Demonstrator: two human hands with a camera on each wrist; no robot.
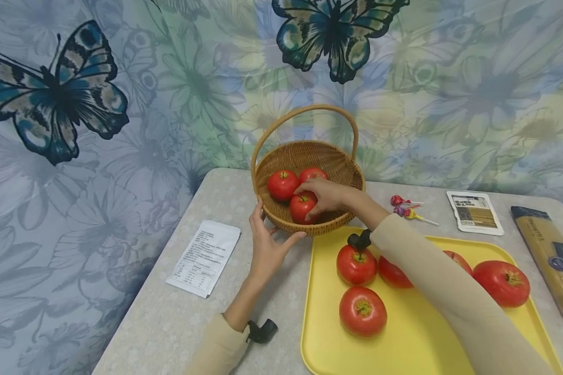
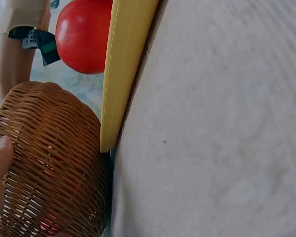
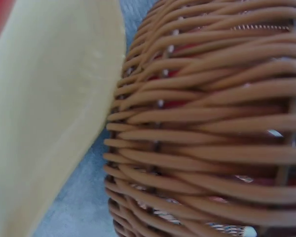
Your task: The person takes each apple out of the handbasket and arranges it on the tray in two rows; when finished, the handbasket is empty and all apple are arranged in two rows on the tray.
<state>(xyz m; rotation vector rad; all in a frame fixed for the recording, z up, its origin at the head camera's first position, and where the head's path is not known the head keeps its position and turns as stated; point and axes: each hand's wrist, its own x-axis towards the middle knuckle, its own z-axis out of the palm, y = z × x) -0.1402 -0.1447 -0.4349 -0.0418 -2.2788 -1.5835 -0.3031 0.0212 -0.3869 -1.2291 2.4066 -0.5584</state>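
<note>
A wicker basket with a tall handle stands at the table's middle and holds three red tomatoes. My right hand reaches into it, fingers curled over the front tomato. Two more tomatoes lie behind it. My left hand grips the basket's near wall between thumb and fingers. The left wrist view shows that basket against the edge of the yellow tray, with a fingertip on the weave. The right wrist view is filled by the basket's wall, red showing through it.
The yellow tray at the front right carries several tomatoes. A white leaflet lies left of the basket. Lollipops, a small packet and a spaghetti pack lie at the right. A butterfly curtain hangs behind the table.
</note>
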